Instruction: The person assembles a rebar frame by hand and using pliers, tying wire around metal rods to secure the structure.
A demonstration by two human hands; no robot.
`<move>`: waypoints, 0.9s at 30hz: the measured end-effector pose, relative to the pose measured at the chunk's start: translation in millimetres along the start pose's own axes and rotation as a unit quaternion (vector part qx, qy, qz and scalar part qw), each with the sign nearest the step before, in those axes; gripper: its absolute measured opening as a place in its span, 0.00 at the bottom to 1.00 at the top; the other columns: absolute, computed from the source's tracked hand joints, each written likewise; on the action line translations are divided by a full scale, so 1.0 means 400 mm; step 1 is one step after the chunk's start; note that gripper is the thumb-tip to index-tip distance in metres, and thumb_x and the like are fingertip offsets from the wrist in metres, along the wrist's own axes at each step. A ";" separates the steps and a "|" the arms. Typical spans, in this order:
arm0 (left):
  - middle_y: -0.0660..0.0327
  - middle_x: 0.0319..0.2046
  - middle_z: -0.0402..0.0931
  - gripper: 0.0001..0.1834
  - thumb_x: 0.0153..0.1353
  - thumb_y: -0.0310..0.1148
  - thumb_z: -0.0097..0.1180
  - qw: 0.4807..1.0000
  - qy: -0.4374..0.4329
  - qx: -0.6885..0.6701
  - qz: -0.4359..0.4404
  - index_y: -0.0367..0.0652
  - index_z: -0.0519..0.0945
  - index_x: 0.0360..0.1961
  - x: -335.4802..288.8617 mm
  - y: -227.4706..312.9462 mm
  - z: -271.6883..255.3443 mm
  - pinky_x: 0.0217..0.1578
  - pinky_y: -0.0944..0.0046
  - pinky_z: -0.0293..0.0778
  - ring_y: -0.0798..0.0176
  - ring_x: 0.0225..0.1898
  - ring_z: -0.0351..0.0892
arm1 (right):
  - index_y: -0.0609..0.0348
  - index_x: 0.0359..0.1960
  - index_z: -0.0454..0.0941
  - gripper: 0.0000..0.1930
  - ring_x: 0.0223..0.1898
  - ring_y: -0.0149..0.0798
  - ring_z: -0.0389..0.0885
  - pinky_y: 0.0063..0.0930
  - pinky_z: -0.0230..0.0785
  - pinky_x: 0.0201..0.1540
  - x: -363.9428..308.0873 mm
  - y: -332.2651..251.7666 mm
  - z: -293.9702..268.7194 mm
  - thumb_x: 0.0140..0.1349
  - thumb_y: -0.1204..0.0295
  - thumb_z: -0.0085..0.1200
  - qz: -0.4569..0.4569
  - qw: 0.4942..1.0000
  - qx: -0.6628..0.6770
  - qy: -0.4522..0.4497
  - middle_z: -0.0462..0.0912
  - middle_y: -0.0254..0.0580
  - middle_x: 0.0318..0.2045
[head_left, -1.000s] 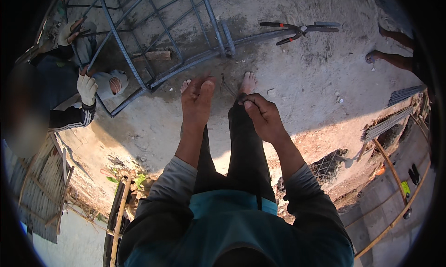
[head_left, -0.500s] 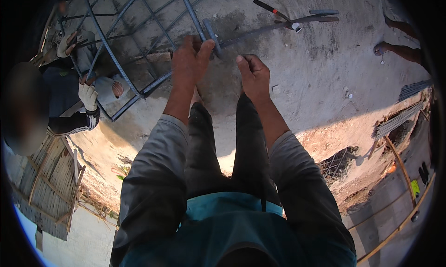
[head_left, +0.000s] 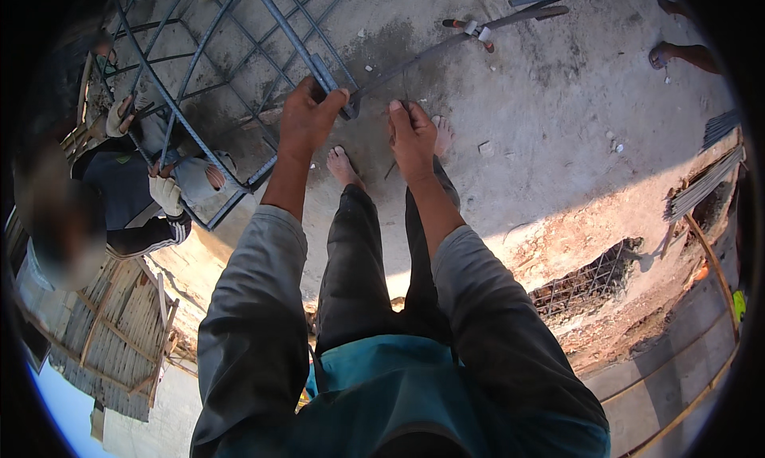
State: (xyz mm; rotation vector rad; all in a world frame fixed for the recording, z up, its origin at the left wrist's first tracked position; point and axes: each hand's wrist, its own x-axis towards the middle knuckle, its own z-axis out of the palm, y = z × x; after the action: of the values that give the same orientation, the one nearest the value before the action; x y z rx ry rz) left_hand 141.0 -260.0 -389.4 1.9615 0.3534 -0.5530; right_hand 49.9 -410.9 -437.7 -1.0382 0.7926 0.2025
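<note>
Head view: left hand (head_left: 307,115) at eleven o'clock by the rebar cage (head_left: 285,26), thumb angled toward one-thirty; can't tell its grip. Right hand (head_left: 410,139) just past twelve, thumb against forefinger, pinching a thin dark piece (head_left: 390,170).

Daylight view through a fisheye lens. You stand with your left hand (head_left: 307,122) and right hand (head_left: 414,146) in cool, even shade, their outlines fairly crisp. Across the shaded concrete floor (head_left: 550,139), note the soft contrast; below and to your right, a slanting shadow edge gives way to warm, strongly lit earth (head_left: 518,259). Your trousers (head_left: 351,251) are dark, with little detail. Blue sky (head_left: 65,414) brightens the lower left. Observe that the steel cage (head_left: 293,38) reads clearly, whereas a co-worker's head (head_left: 68,219) is heavily blurred. Toward the black, rounded rim, you see straight edges bow.
</note>
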 end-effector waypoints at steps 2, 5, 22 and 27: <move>0.55 0.25 0.78 0.20 0.53 0.43 0.62 0.999 0.010 0.035 -0.001 0.34 0.79 0.34 -0.015 -0.003 0.014 0.29 0.61 0.70 0.64 0.25 0.74 | 0.61 0.36 0.80 0.06 0.29 0.26 0.75 0.23 0.66 0.31 0.008 0.073 -0.035 0.63 0.72 0.58 -0.032 0.999 -0.028 0.016 0.79 0.30 0.26; 0.54 0.23 0.77 0.19 0.55 0.41 0.59 0.994 0.040 0.101 0.027 0.32 0.78 0.33 -0.006 -0.002 0.038 0.30 0.60 0.71 0.64 0.26 0.73 | 0.61 0.40 0.80 0.07 0.39 0.38 0.82 0.29 0.71 0.41 0.061 0.160 0.009 0.62 0.76 0.54 -0.178 0.972 -0.150 -0.018 0.82 0.38 0.35; 0.67 0.22 0.72 0.12 0.58 0.34 0.55 0.998 0.050 -0.027 0.030 0.33 0.75 0.29 -0.003 -0.041 0.046 0.27 0.68 0.65 0.74 0.26 0.66 | 0.44 0.47 0.81 0.18 0.47 0.48 0.82 0.43 0.75 0.49 0.191 0.050 0.058 0.53 0.61 0.59 -0.063 0.783 -0.546 -0.291 0.83 0.43 0.45; 0.66 0.24 0.74 0.10 0.58 0.33 0.55 0.997 0.042 -0.031 0.050 0.34 0.77 0.30 -0.006 -0.041 0.046 0.28 0.69 0.65 0.74 0.27 0.67 | 0.42 0.44 0.84 0.17 0.47 0.47 0.83 0.43 0.75 0.48 0.176 0.078 0.062 0.50 0.60 0.60 -0.085 0.804 -0.535 -0.247 0.85 0.42 0.44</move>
State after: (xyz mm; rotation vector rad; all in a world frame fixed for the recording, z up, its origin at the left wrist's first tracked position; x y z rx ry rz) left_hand 126.8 -269.4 -407.6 1.9338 0.3180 -0.3916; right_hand 96.2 -388.8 -500.0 -1.9987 0.0233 0.7932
